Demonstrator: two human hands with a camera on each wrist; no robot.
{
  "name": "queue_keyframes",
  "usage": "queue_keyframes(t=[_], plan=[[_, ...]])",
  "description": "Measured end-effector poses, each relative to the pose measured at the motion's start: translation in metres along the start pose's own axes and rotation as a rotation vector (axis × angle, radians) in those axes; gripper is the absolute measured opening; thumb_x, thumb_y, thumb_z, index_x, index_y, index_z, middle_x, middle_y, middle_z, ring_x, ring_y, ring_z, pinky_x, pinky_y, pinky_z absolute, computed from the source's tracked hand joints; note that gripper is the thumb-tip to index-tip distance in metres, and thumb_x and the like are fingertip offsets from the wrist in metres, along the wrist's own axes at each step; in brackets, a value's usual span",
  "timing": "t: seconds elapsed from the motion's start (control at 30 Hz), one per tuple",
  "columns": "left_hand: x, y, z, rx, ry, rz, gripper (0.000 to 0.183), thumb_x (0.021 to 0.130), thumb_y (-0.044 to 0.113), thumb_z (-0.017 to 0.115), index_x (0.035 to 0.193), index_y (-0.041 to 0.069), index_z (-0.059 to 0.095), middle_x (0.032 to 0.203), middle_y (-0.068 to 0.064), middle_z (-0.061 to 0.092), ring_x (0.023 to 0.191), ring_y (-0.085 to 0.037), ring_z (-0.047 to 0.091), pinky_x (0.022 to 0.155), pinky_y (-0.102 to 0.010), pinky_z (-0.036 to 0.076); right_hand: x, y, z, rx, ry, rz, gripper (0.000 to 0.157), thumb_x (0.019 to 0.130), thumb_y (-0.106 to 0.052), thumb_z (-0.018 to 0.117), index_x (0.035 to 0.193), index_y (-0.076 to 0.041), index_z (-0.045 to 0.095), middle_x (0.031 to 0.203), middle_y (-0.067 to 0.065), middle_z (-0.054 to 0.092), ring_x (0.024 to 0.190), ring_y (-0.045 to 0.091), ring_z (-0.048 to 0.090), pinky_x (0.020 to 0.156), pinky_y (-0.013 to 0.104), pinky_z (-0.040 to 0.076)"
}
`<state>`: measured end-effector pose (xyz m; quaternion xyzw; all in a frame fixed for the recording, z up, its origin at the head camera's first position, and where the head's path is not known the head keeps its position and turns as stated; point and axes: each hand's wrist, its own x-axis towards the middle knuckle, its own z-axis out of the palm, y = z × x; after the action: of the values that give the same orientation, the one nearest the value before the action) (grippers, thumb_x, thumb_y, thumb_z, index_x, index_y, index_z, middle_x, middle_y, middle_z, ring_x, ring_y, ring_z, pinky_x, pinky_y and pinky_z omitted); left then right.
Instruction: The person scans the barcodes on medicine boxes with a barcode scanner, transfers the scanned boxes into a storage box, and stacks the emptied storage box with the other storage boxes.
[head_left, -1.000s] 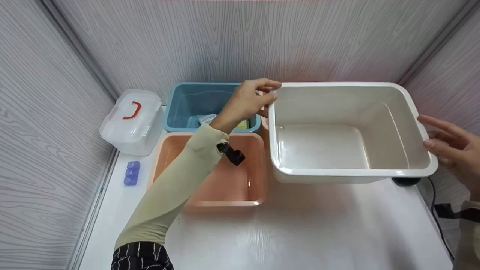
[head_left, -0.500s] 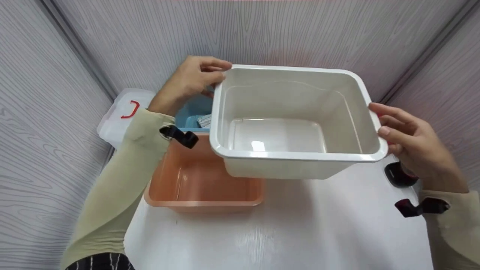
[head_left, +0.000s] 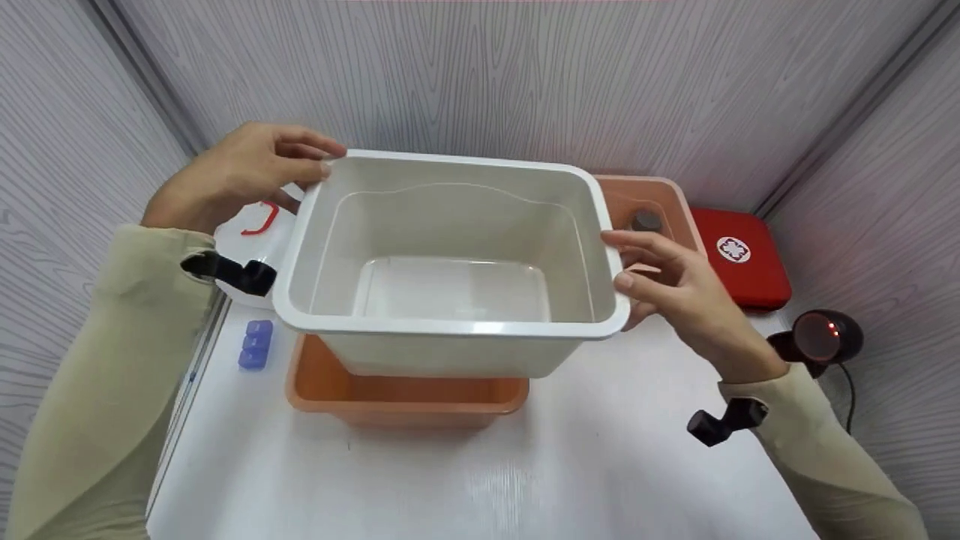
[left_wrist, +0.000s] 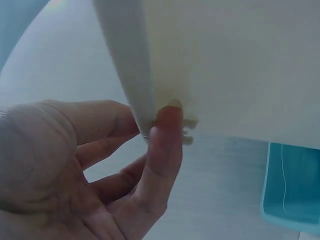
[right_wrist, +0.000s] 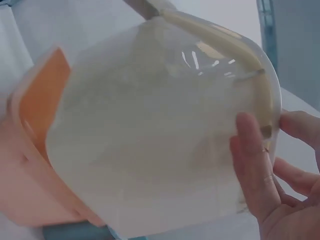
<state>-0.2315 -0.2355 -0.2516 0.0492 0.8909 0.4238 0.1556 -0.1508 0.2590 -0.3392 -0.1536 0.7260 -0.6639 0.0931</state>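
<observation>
An off-white plastic bin [head_left: 457, 328] is held up in the air, its open side towards the head camera and nothing inside. At its left end my left hand [head_left: 244, 169] pinches the rim; the left wrist view shows the thumb and fingers on either side of the bin's edge [left_wrist: 125, 55]. My right hand [head_left: 679, 292] grips the opposite rim near the middle of the short side. From the right wrist, the outside of the bin [right_wrist: 150, 130] is seen with fingers on its wall. Beneath it stands an orange bin [head_left: 420, 409], mostly covered.
A blue bin [left_wrist: 295, 185] shows in the left wrist view. Further right are a second orange bin [head_left: 656, 187] holding a dark-capped item, a red first-aid case [head_left: 750, 281] and a black scanner [head_left: 821, 337]. Leftward lie a clear red-handled box [head_left: 244, 289] and a purple pill box [head_left: 255, 345].
Both hands have carried the off-white bin leftward, from the right side to above the orange and blue bins. The second orange bin and red case have come into view.
</observation>
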Motion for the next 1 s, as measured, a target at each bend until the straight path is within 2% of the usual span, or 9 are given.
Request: queue_keyframes(t=[0.2,0.5,0.67,1.0], plan=[[-0.005,-0.030,-0.012,0.041,-0.019,-0.042,0.051,0.113,0.032,0.059,0.160,0.015,0.051,0.158,-0.016,0.055,0.102,-0.017,0.067,0.079,-0.027,0.062,0.012,0.014,0.025,0.026,-0.044,0.021,0.054,0.101,0.000,0.071,0.154,-0.009,0.060,0.115,0.015,0.069,0.090,0.023,0.074,0.065,0.041,0.066],[-0.007,-0.058,-0.011,0.049,-0.057,-0.083,0.055,0.112,0.029,0.059,0.163,0.014,0.047,0.159,-0.018,0.055,0.106,-0.017,0.068,0.084,-0.029,0.063,0.014,0.031,0.043,0.029,-0.119,0.090,0.059,0.100,-0.007,0.076,0.156,-0.010,0.057,0.119,0.017,0.066,0.093,0.022,0.074,0.067,0.045,0.067],[-0.001,-0.071,-0.001,0.039,-0.092,-0.085,0.053,0.111,0.025,0.060,0.161,0.014,0.047,0.157,-0.018,0.055,0.109,-0.014,0.069,0.084,-0.032,0.064,0.012,0.045,0.045,-0.011,-0.154,0.106,0.064,0.099,-0.007,0.078,0.158,-0.004,0.053,0.121,0.019,0.064,0.095,0.021,0.072,0.069,0.047,0.067],[0.009,-0.099,0.026,0.022,-0.126,-0.088,0.049,0.110,0.018,0.060,0.157,0.011,0.048,0.155,-0.021,0.055,0.119,-0.028,0.067,0.083,-0.040,0.066,0.006,0.076,0.048,-0.113,-0.214,0.103,0.064,0.100,-0.012,0.080,0.157,-0.004,0.053,0.118,0.018,0.064,0.096,0.026,0.072,0.071,0.050,0.067]])
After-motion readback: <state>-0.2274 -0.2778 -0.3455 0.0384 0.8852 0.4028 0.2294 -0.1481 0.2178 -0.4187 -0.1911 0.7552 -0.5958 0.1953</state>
